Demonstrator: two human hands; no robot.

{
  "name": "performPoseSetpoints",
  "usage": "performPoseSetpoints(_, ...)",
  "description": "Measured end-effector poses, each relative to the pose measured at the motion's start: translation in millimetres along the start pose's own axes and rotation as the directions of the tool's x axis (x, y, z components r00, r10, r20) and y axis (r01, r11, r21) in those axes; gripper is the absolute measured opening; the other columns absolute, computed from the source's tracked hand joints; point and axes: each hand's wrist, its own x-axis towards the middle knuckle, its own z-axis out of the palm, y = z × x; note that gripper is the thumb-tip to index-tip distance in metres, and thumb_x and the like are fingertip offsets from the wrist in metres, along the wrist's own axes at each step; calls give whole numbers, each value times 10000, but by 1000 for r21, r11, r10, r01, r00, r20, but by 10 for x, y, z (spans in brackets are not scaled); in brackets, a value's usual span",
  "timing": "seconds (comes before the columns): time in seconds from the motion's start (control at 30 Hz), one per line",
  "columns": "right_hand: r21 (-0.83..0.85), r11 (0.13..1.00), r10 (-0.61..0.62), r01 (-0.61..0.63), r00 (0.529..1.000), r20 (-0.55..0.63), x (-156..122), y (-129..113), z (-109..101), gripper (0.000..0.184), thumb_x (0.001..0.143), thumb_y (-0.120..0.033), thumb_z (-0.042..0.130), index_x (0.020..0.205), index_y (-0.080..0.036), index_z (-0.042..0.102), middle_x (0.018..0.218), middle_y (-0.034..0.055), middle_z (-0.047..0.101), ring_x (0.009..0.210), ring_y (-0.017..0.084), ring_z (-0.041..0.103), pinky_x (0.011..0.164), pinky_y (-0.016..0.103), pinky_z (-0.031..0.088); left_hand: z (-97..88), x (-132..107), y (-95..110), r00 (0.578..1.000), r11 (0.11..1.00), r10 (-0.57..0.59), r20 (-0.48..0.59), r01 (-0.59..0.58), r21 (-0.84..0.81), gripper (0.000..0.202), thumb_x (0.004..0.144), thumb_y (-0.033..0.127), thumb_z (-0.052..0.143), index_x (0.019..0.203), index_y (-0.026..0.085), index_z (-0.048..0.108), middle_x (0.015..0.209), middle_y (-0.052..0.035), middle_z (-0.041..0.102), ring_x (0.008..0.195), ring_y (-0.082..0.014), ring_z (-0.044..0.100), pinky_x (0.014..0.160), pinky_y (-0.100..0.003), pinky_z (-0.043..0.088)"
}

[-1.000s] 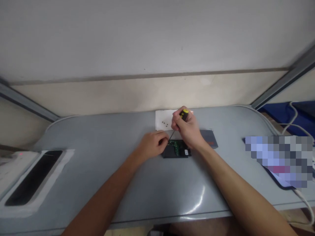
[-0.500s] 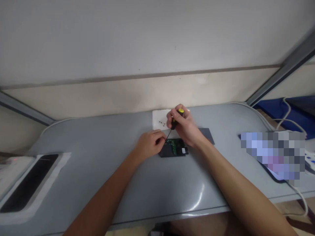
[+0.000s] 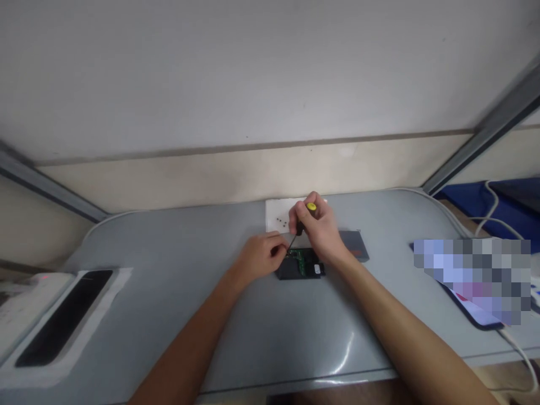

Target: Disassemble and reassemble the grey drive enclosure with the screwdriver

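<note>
A screwdriver (image 3: pixel 311 207) with a black handle and yellow end is gripped in my right hand (image 3: pixel 323 228), its thin shaft slanting down to the left. The tip meets the upper left part of a small black device (image 3: pixel 295 271) with an exposed green circuit board (image 3: pixel 301 261). My left hand (image 3: pixel 264 256) is closed at the device's upper left corner, fingers curled beside the screwdriver tip; what they pinch is hidden. Behind the device lies a white sheet (image 3: pixel 272 209) holding several tiny dark screws (image 3: pixel 282 221).
To the right of the device, partly behind my right wrist, is a flat grey box (image 3: pixel 355 244). A phone (image 3: pixel 485 320) with a blurred screen and a cable lies farther right. At the left, a dark phone-shaped slab (image 3: pixel 65 318) rests on white paper. A wall (image 3: pixel 211 174) bounds the table's back.
The whole view has shifted slightly, so everything sits a little lower. Both hands keep their places at the device, and the screwdriver stays in my right hand with its tip on the board.
</note>
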Motion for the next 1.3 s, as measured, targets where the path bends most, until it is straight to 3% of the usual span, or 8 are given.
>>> performPoseSetpoints(0.17, 105, 994, 29, -27, 1000, -12, 57, 64, -42, 422, 934, -668, 619, 889, -253, 556, 580, -79, 388, 509, 107, 345, 520, 280, 312, -7, 10, 2, 1000, 1000, -16, 4, 16, -21, 235, 895, 94, 521, 824, 209, 713, 833, 2, 713, 727, -132, 627, 709, -245, 445)
performPoseSetpoints(0.33, 282, 947, 135, -154, 987, 84, 58, 2, -52, 393, 962, -593, 585, 1064, -228, 691, 750, -15, 519, 640, 132, 490, 620, 302, 413, -13, 19, 11, 1000, 1000, -20, 2, 20, -18, 241, 892, 86, 514, 818, 207, 709, 821, 7, 702, 722, -129, 625, 717, -245, 443)
performPoseSetpoints(0.5, 264, 959, 94, -100, 995, 37, 41, 35, -41, 373, 875, -514, 772, 825, -234, 531, 764, -27, 565, 665, 122, 539, 627, 283, 408, -15, 16, 11, 1000, 1000, -15, -4, 15, 5, 241, 888, 81, 516, 828, 211, 709, 836, 10, 713, 730, -131, 631, 716, -250, 441)
performPoseSetpoints(0.67, 180, 983, 36, -19, 995, -91, 73, 81, -17, 453, 900, -621, 705, 823, -260, 443, 595, -88, 370, 502, 98, 330, 505, 265, 285, -27, 21, 8, 1000, 1000, -21, 21, 20, 21, 247, 888, 80, 516, 837, 213, 717, 842, 9, 720, 725, -131, 627, 710, -257, 438)
performPoseSetpoints(0.83, 264, 959, 113, -100, 993, -35, 89, 3, -31, 435, 949, -668, 543, 819, -256, 498, 621, -57, 347, 511, 118, 320, 504, 287, 303, -27, 20, 12, 1000, 1000, -11, 24, 11, 12, 246, 891, 94, 519, 842, 219, 726, 847, 5, 726, 732, -133, 627, 725, -256, 451)
performPoseSetpoints(1.1, 220, 973, 67, -70, 998, 18, 59, 42, -69, 413, 904, -625, 679, 833, -228, 592, 783, -2, 556, 653, 132, 539, 602, 291, 421, -11, 20, -4, 1000, 1000, -15, 10, 15, -3, 243, 894, 96, 508, 826, 215, 708, 843, 7, 719, 746, -135, 633, 725, -249, 438)
performPoseSetpoints(1.2, 151, 986, 67, -75, 996, 58, 27, 61, -35, 457, 903, -663, 670, 812, -235, 538, 768, -10, 587, 651, 129, 548, 621, 289, 430, -16, 22, 8, 1000, 1000, -26, 13, 26, -5, 235, 889, 95, 513, 807, 212, 701, 806, 13, 702, 715, -130, 611, 697, -247, 420)
performPoseSetpoints(1.3, 152, 986, 58, -61, 998, 28, 26, 73, -3, 504, 892, -683, 672, 797, -251, 429, 629, -67, 464, 545, 105, 434, 548, 264, 357, -23, 21, 17, 999, 1000, -23, 26, 23, -11, 248, 892, 91, 503, 804, 211, 702, 791, 14, 688, 714, -130, 604, 706, -248, 425)
